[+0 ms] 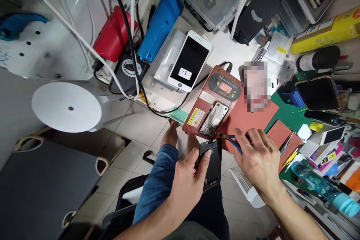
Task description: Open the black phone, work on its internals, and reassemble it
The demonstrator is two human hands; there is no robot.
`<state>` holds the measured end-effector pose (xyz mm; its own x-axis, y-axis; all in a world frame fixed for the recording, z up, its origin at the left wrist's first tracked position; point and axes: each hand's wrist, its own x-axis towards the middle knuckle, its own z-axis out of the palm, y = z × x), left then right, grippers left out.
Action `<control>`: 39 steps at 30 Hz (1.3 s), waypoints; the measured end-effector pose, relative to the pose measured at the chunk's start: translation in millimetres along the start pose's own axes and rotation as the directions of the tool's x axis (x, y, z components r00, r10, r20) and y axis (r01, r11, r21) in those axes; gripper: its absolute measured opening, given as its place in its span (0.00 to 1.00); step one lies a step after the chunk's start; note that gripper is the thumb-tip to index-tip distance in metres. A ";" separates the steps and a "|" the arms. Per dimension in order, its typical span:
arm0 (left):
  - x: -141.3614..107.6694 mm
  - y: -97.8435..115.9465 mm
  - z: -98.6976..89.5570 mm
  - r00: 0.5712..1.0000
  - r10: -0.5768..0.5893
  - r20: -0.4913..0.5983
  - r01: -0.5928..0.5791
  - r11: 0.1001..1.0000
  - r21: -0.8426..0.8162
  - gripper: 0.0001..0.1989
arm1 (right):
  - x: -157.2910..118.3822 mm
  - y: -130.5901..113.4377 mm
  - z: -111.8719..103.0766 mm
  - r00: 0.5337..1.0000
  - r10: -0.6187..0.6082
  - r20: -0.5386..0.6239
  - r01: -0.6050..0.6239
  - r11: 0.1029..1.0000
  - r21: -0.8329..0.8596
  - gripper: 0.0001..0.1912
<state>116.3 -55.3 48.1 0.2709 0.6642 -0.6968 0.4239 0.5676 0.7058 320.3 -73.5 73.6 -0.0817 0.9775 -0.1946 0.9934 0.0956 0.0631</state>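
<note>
My left hand (pixel 189 174) is closed around a black phone display panel (pixel 213 168), with the thumb lying along its face. The panel is tilted above my lap, just off the bench edge. Small greenish parts show at its top end. In my right hand (pixel 258 157) is a pair of blue-handled pliers (pixel 232 140), its metal jaws close to the panel's top corner; whether they touch it I cannot tell. Just beyond lies a red heating plate (pixel 197 101) with a lit digital display and a worn metal surface.
A white phone (pixel 189 61) with a paper label rests on a clear plastic box (pixel 157 78). Blue (pixel 161 18) and red (pixel 115 33) tool bodies stand behind, among cables. At right are a teal bottle (pixel 323 187), a yellow can (pixel 326 32) and a dark-screened device (pixel 319 92).
</note>
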 end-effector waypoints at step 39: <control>-17.5 -3.7 25.5 0.942 -0.316 0.108 0.262 0.498 -0.826 0.15 | -150.9 23.3 90.1 0.669 0.742 -0.045 -0.623 0.593 0.510 0.17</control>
<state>132.0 -81.4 54.4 0.2149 0.3937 -0.8938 -0.4318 0.8592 0.2746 363.0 -235.7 16.3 0.6790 0.7331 -0.0389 0.6807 -0.6485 -0.3408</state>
